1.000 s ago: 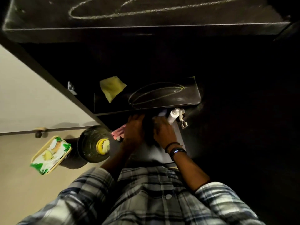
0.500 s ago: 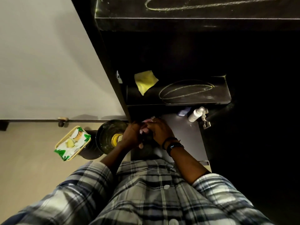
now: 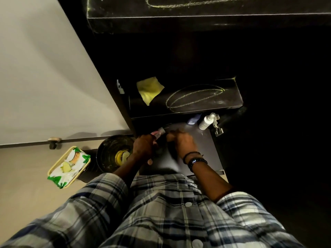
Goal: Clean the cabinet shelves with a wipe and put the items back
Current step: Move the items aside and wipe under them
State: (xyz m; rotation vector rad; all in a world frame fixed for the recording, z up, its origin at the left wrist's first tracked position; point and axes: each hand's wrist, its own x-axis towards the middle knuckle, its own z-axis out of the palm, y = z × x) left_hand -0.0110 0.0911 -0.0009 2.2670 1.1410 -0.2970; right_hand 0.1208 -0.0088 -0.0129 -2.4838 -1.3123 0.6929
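A yellow wipe (image 3: pixel 149 89) lies on the dark middle shelf (image 3: pixel 231 101), next to a chalk oval. On the lower shelf (image 3: pixel 202 145) my left hand (image 3: pixel 143 146) grips a small pink and clear item (image 3: pixel 158 134) at the front left corner. My right hand (image 3: pixel 181 144) is right beside it, fingers bent towards the item, but blur hides whether they hold it. A white spray bottle (image 3: pixel 206 121), a blue item (image 3: pixel 194 119) and a metal clip (image 3: pixel 217 128) stand at the back of that shelf.
A pack of wet wipes (image 3: pixel 69 166) lies on a yellow tray (image 3: pixel 53 167) on the floor at the left. Next to it stands a black bin (image 3: pixel 107 153) holding a roll of yellow tape (image 3: pixel 121 156). An open cabinet door (image 3: pixel 44 77) fills the left side.
The view has swung so that the cabinet sits further right. Both hands have pulled back from deep in the lower shelf to its front left corner with the pink item.
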